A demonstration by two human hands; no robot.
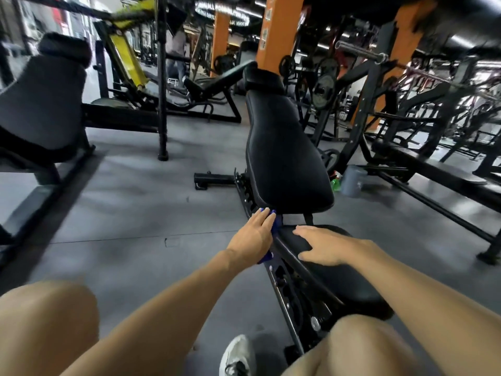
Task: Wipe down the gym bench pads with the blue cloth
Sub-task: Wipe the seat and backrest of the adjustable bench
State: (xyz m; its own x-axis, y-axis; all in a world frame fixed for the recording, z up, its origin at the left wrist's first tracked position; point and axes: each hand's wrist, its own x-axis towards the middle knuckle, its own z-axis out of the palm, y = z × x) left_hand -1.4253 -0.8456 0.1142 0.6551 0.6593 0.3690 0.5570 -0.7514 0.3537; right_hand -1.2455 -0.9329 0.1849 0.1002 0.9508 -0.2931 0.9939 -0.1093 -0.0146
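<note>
A black adjustable bench stands before me, its back pad raised and its seat pad low and near. My left hand presses the blue cloth flat against the seat pad's left edge, fingers straight; blue shows past the fingertips and under the wrist. On top of the seat pad rests my right hand, palm down with fingers spread, holding nothing. Most of the cloth is hidden beneath my left hand.
A grey bucket and a green bottle stand on the floor right of the bench. Another bench is at left, a barbell rack at right. My knees and a white shoe fill the bottom.
</note>
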